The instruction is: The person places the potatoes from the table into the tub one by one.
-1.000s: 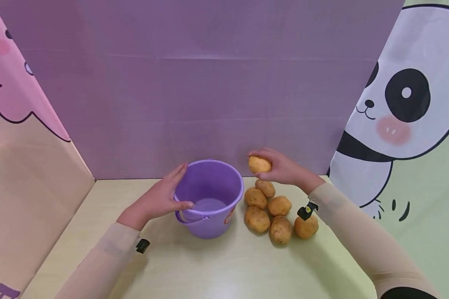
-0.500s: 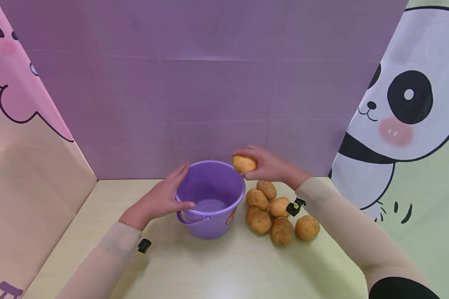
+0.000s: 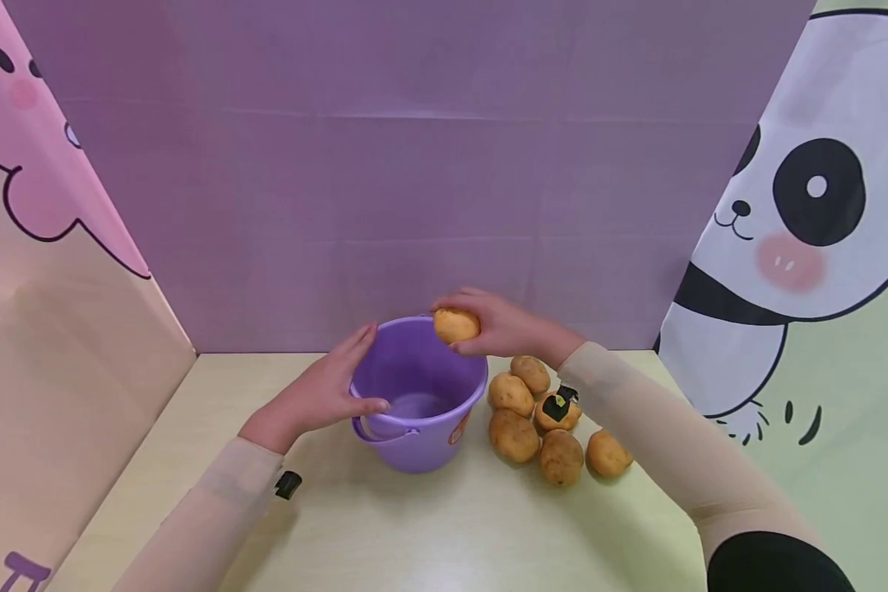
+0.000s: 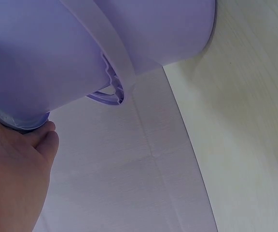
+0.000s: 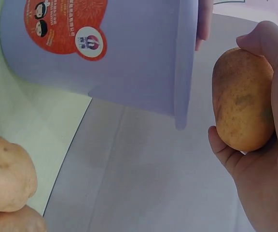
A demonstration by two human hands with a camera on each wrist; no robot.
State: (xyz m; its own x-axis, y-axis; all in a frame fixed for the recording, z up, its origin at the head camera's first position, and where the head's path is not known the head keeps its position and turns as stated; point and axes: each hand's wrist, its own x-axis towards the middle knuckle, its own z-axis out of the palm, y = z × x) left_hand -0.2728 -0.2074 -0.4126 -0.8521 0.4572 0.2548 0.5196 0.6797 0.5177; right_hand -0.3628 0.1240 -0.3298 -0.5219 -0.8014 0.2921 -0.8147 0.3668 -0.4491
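Above the right rear rim, at one o'clock of the round purple plastic bucket, an oval yellow-brown potato is being clamped by the right hand, fingers on its far side, thumb on the near. That arm, in its beige sleeve, is being stretched in from four o'clock. At nine o'clock, the rim is being gripped by the left hand, fingers along its edge, thumb hooked over. The upright bucket is being supported by a pale table; six rounded brown potatoes are being seen around three o'clock.
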